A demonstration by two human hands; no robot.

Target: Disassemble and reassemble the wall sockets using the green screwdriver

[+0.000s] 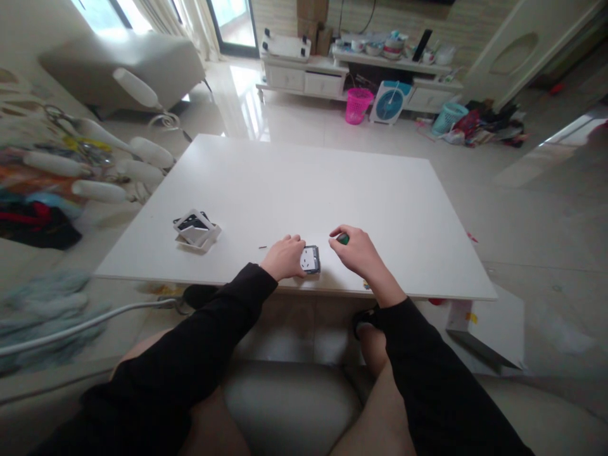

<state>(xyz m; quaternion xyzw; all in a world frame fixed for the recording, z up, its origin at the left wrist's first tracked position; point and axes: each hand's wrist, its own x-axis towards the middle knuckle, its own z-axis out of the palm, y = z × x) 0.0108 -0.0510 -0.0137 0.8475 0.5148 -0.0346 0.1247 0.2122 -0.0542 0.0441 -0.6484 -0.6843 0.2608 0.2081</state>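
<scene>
A small white wall socket [310,258] lies on the white table [304,183] near its front edge. My left hand [284,256] rests curled against the socket's left side and holds it in place. A short way to the right, my right hand [357,249] is closed round a green-handled tool [342,239], apparently a small screwdriver; only the green end shows between the fingers. A tiny dark screw [262,246] lies on the table just left of my left hand.
A stack of socket cover plates [196,228] sits at the table's left front. A sofa with clutter stands to the left. Beyond the table are a low white cabinet [304,76], a pink basket [357,104] and a fan [390,101]. A cardboard box [484,329] lies on the floor at right.
</scene>
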